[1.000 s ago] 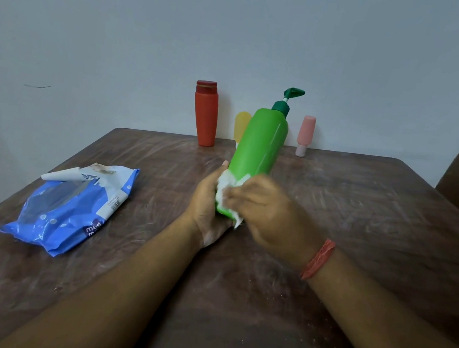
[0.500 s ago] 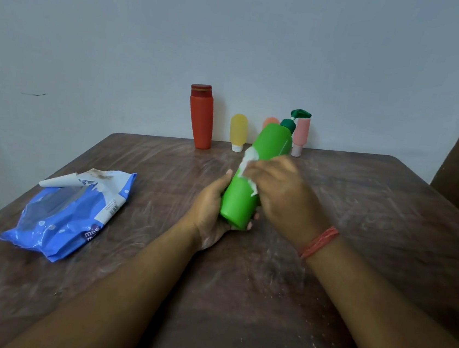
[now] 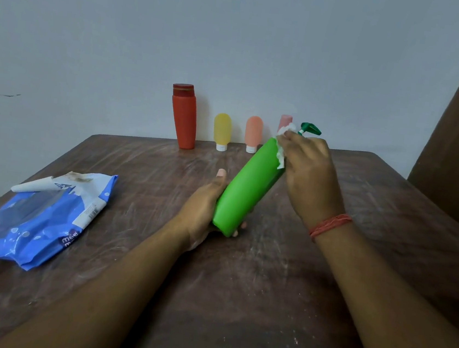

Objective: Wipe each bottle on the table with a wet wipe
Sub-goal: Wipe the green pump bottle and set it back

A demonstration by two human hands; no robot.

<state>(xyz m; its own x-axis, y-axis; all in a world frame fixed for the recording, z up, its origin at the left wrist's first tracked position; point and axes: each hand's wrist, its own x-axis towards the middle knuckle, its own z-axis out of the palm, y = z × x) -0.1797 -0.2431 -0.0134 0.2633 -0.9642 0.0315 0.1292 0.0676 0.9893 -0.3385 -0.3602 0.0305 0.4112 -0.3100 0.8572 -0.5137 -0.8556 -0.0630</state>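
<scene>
Left hand (image 3: 204,208) grips base of green pump bottle (image 3: 245,187), tilted up and away over the table (image 3: 236,303). Beyond it, right hand (image 3: 308,171) pinches white wet wipe (image 3: 281,151) against bottle's shoulder. Left of left hand: blue wipes pack (image 3: 43,218). Farthest, past both hands: red bottle (image 3: 184,117), yellow tube (image 3: 222,131), peach tube (image 3: 253,133), upright

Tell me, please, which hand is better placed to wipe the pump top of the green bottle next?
The right hand, probably. It holds the wet wipe at the green bottle's shoulder, just below the pump. The left hand grips the base.
</scene>
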